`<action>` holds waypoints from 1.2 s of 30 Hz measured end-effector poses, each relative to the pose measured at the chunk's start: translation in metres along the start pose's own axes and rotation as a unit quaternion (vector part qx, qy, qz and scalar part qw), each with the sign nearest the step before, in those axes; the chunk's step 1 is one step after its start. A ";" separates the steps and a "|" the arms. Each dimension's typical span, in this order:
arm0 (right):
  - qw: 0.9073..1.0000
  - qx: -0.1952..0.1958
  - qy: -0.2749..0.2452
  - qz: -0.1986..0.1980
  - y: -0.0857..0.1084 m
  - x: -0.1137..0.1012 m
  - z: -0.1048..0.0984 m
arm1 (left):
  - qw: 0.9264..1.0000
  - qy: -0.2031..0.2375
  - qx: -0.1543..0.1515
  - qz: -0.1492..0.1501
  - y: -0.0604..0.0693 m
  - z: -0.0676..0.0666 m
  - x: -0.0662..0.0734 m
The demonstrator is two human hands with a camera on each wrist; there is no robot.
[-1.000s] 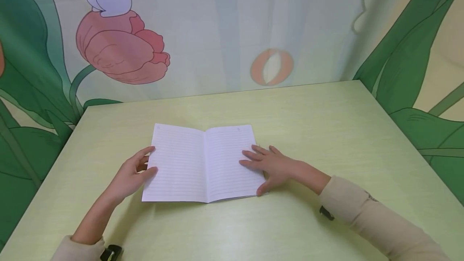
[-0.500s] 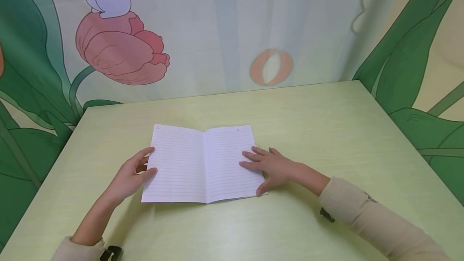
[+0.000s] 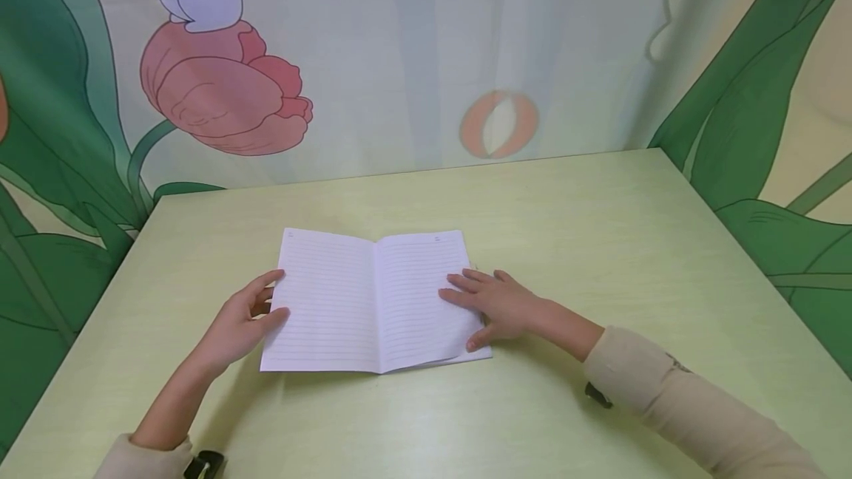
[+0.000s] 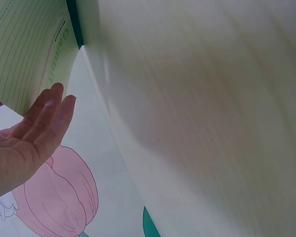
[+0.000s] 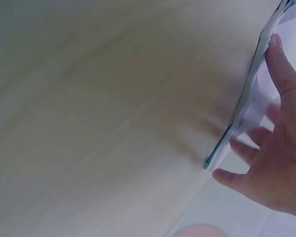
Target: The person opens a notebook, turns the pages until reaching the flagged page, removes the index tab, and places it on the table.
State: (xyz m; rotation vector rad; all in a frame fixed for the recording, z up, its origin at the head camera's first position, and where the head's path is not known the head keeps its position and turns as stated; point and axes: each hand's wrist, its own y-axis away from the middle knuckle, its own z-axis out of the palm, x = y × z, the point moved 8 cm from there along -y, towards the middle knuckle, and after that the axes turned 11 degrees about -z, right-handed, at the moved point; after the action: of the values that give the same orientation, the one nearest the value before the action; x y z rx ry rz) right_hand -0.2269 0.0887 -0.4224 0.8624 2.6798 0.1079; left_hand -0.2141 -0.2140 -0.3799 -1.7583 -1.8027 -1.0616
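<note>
The left hand [image 3: 236,325] pinched the book [image 3: 326,309] beside it; the right hand [image 3: 502,307], spread wide, touched the page [image 3: 416,301] beneath

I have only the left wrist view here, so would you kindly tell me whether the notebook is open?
Observer: Yes, the head view shows the notebook open at two lined pages.
Operator: Thank you; where is the right hand?
Observer: The right hand is at the right page's outer edge, its fingers spread.
Operator: Is that page flat?
Observer: Not entirely; its lower outer corner curls away, exposing a sheet beneath.
</note>
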 end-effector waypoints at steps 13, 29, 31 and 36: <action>0.994 0.092 -0.016 0.057 -0.005 0.002 -0.012 | 1.000 -0.003 0.000 0.012 0.001 -0.001 0.004; 0.969 0.191 -0.154 -0.023 -0.028 -0.027 -0.023 | 1.000 -0.001 0.002 0.006 0.001 -0.001 0.003; 0.969 0.191 -0.154 -0.043 -0.031 -0.034 -0.024 | 1.000 0.000 0.001 0.006 0.001 -0.001 0.002; 0.966 0.195 -0.150 -0.081 -0.039 -0.048 -0.028 | 1.000 0.000 0.000 0.005 0.000 0.000 0.000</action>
State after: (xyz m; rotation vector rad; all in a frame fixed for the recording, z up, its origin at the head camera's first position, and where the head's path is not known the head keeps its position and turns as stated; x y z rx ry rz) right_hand -0.2209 0.0294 -0.3894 0.6929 2.5009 -0.5614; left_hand -0.2145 -0.2139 -0.3800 -1.7658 -1.7923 -1.0570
